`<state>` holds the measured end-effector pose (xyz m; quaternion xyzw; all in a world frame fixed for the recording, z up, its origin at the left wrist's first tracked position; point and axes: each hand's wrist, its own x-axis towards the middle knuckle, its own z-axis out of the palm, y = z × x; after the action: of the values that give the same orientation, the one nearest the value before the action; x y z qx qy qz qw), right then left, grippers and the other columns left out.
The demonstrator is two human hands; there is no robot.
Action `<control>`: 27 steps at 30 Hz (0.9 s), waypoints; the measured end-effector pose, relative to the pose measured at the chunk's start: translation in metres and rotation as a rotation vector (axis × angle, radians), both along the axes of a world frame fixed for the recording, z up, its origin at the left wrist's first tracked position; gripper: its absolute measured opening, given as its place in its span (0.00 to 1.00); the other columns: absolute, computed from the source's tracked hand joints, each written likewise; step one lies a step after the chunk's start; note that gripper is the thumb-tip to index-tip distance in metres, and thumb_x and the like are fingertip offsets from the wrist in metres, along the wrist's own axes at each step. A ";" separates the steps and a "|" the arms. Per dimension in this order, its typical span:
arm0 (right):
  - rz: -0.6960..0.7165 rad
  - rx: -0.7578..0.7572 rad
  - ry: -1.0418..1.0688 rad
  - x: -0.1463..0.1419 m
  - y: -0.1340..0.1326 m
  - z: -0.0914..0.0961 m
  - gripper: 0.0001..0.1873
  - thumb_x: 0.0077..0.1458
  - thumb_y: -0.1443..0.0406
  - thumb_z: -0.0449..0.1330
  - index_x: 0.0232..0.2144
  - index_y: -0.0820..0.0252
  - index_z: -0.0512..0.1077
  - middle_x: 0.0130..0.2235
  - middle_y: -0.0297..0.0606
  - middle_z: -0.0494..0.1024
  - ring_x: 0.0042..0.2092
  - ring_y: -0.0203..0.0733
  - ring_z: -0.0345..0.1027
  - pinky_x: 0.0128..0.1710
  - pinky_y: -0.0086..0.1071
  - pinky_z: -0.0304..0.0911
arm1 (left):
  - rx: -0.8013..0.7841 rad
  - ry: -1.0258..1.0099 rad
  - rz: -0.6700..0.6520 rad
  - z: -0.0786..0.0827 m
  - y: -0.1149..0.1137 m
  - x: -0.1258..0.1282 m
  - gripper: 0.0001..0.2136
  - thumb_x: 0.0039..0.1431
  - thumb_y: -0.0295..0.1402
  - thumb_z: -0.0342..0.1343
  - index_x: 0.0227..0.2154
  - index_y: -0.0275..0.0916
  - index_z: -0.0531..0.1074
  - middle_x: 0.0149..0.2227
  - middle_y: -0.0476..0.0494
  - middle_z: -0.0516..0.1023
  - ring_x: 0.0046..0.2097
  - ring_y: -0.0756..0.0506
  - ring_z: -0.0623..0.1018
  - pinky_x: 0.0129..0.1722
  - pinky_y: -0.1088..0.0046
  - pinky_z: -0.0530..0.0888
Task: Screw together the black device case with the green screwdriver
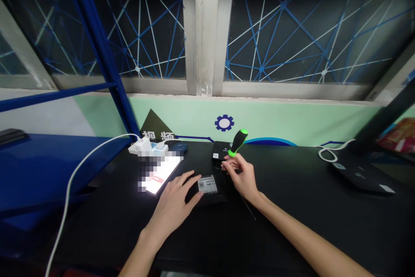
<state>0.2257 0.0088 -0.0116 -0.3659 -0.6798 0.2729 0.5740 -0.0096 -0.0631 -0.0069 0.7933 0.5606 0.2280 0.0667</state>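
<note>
My left hand (175,201) lies flat with fingers stretched out on the black table, its fingertips touching the left edge of a flat black device (210,190) that carries a grey label. My right hand (241,175) is closed round a screwdriver (237,142) with a black and green handle. The handle points up and away, above the device's far right corner. The screwdriver's shaft is hidden behind the hand. A second small black box (220,151) lies just behind the device.
A lit phone (160,173) lies left of the device, by a white power strip (147,147) with a white cable (69,190). A blue shelf (42,164) stands at left. At right sit a black lamp base (363,175) and a coiled white cord (327,154). The wall is close behind.
</note>
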 end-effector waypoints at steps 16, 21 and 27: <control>0.101 0.013 -0.055 0.001 -0.001 -0.003 0.06 0.64 0.61 0.58 0.38 0.56 0.66 0.29 0.34 0.76 0.28 0.38 0.73 0.31 0.31 0.70 | -0.088 0.011 0.236 0.012 -0.002 0.004 0.07 0.66 0.38 0.51 0.34 0.43 0.66 0.24 0.54 0.70 0.27 0.48 0.73 0.26 0.74 0.59; 0.130 0.018 -0.061 0.000 -0.002 -0.002 0.06 0.63 0.61 0.59 0.38 0.56 0.66 0.29 0.35 0.76 0.28 0.38 0.73 0.32 0.31 0.70 | -0.116 0.085 0.236 0.008 -0.001 0.003 0.15 0.69 0.41 0.47 0.26 0.42 0.59 0.21 0.54 0.67 0.25 0.47 0.71 0.25 0.74 0.55; 0.148 0.017 -0.080 0.002 -0.005 0.002 0.07 0.65 0.60 0.57 0.35 0.57 0.68 0.30 0.36 0.77 0.30 0.38 0.73 0.34 0.31 0.70 | -0.110 0.063 0.180 0.006 -0.001 0.001 0.17 0.70 0.39 0.43 0.24 0.42 0.57 0.20 0.54 0.65 0.23 0.48 0.69 0.25 0.73 0.54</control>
<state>0.2277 0.0042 -0.0097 -0.3203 -0.7297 0.2940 0.5278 -0.0083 -0.0638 -0.0008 0.7415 0.6431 0.1770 0.0720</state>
